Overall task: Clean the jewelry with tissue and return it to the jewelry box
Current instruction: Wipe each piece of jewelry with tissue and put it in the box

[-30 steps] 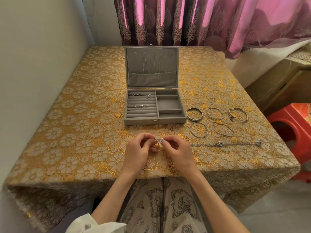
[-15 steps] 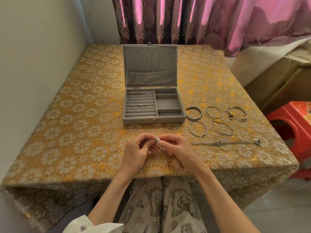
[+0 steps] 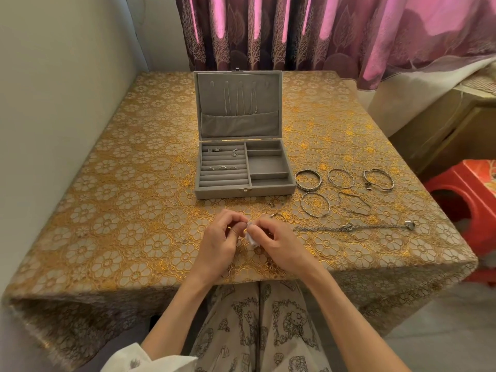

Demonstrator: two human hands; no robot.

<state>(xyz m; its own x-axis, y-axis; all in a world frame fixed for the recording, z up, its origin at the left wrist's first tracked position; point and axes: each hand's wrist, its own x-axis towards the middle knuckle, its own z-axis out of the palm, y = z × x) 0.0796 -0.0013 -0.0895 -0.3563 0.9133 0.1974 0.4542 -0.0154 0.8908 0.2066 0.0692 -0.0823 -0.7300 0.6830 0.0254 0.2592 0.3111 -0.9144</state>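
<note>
Left hand (image 3: 218,237): raised just above the near table edge, fingers curled inward, thumb and forefinger pinching something small against the tissue; the piece itself is too small to make out, probably a ring or earring. Such an item would be light, rigid and slippery, so a fingertip pinch across its rim is the sound hold. Tissue (image 3: 251,235): a white, soft, crumpled wad between the two hands, easily torn, best gripped by a fold. Right hand (image 3: 283,241): mirrors the left, fingers curled, pinching the tissue near its top; both wrists angle inward so the fingertips meet.

Box (image 3: 243,167): open on the gold cloth (image 3: 128,210) beyond the hands, lid upright, rings seated in the left slots, right compartments bare. Bangles (image 3: 315,204): several thin metal hoops lying right of the box, apart from one another, stiff and light. Chain (image 3: 351,227): limp, stretched out nearest the right hand, likely to tangle; lift it by one end.
</note>
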